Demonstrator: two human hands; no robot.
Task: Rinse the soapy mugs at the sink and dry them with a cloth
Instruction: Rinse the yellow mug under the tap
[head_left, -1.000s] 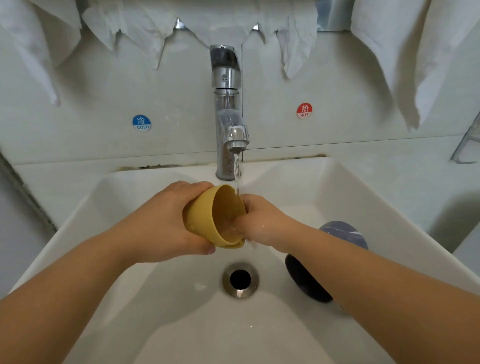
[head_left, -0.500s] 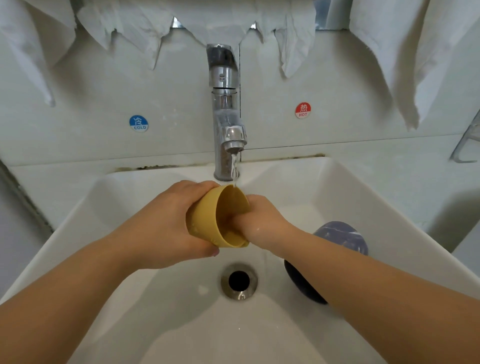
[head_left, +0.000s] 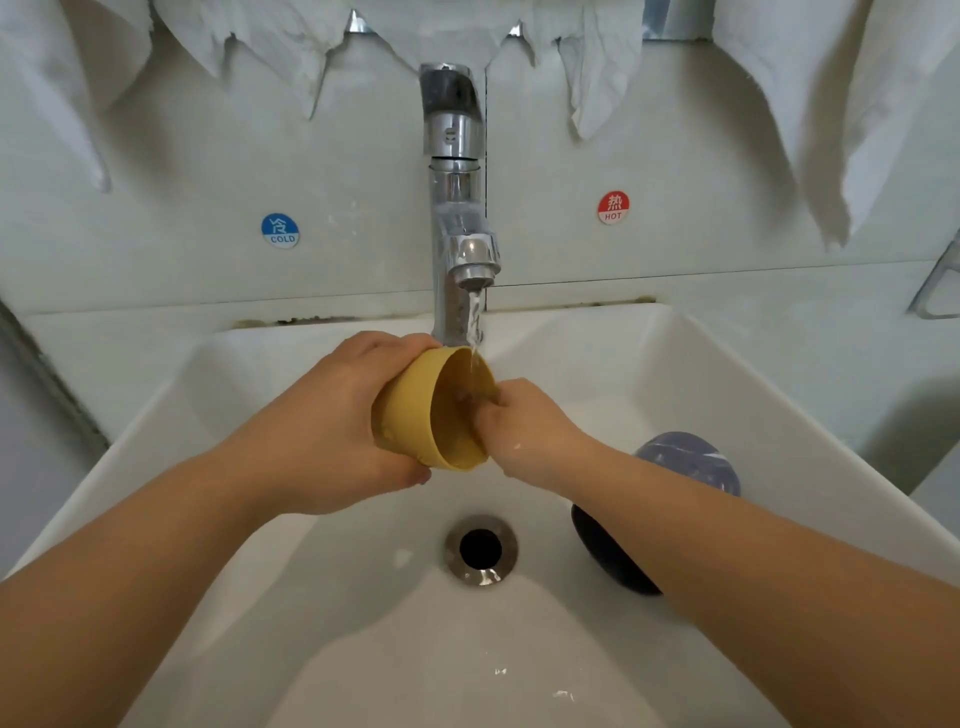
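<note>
The tap (head_left: 457, 208) is standing upright at the back middle of the sink (head_left: 727, 374), and its water stream (head_left: 474, 322) is falling into the yellow mug (head_left: 415, 415), so the middle of the basin is being blocked by the mug, the left hand (head_left: 322, 421) gripping it and the right hand (head_left: 524, 426) reaching into its mouth. Both forearms are crossing the front rim at a slant. A dark blue mug (head_left: 685, 457) is lying on its side against the right slope, partly under the right forearm, narrowing that side. The left slope is lying open, and so is the front floor around the drain (head_left: 480, 551). White cloths (head_left: 831, 104) are hanging above, crowding the wall over the tap.
</note>
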